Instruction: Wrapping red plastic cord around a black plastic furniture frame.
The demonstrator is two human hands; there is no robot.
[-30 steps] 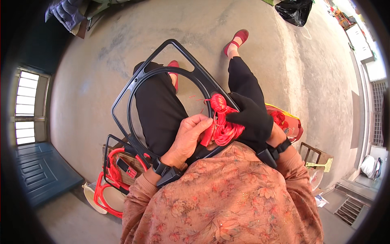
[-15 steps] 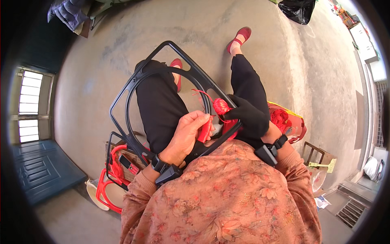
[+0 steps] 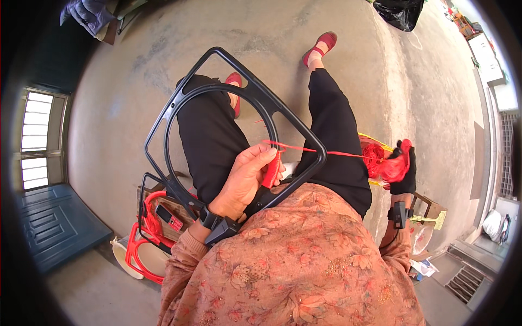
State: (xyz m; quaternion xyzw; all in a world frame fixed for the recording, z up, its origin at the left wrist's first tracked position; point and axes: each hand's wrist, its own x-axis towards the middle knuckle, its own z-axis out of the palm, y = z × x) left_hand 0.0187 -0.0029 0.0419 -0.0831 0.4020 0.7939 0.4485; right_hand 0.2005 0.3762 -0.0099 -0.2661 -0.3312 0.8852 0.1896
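Note:
A black frame, diamond-shaped with a ring inside it, rests across my lap. My bare left hand pinches the ring's near right part, where red cord wrapping covers a short stretch in tight turns. From the upper end of this wrapping a red cord runs taut to the right, across the frame's side bar. My right hand, in a black glove with bare fingertips, is closed around a bundle of red cord, out to the right of my knee.
Behind the right hand stands a red bag with yellow trim, holding more red cord. At left, a wooden stool bears a red phone and cord; a red frame leans nearby. A yellow tool lies at right.
My right hand has swung from the frame out to the right with the cord bundle, drawing the cord straight. My left hand keeps its grip; the frame has shifted slightly.

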